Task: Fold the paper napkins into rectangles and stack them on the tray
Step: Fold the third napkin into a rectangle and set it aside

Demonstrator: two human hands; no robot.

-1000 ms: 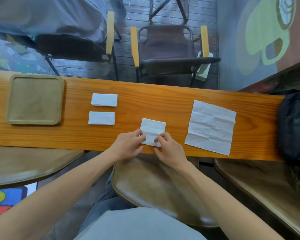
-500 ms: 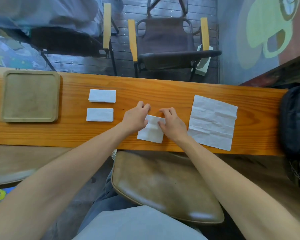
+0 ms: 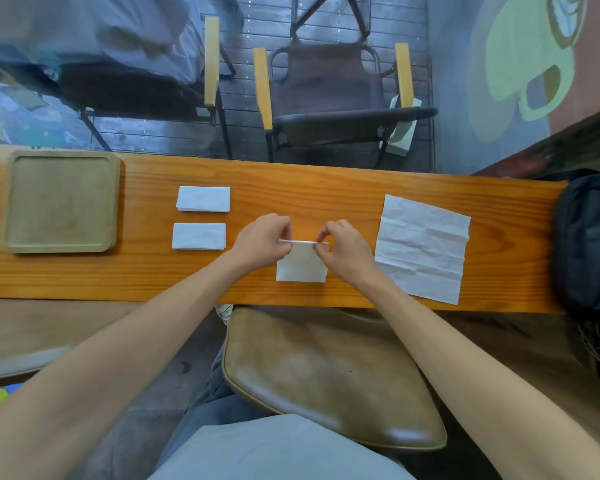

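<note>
A white napkin [image 3: 301,266] lies half-folded right of the tray [image 3: 60,201], its far edge lifted. Two folded napkins [image 3: 203,199] [image 3: 199,236] lie nearer the empty tan tray; an unfolded sheet [image 3: 422,247] lies farthest right.

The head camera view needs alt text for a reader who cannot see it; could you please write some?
Both hands, left hand and right hand, pinch the far edge of a half-folded napkin on a wooden table. Two folded napkins lie left of it beside a tray; an unfolded napkin lies right.

Glossy varnished wood grain showing on the bench [image 3: 343,188], matt scuffed tray [image 3: 9,202] looking dull, creased thin paper napkin [image 3: 421,247] lying soft, worn leather seat [image 3: 326,375] shining, black cloth bag [image 3: 589,244] sitting matt
</note>
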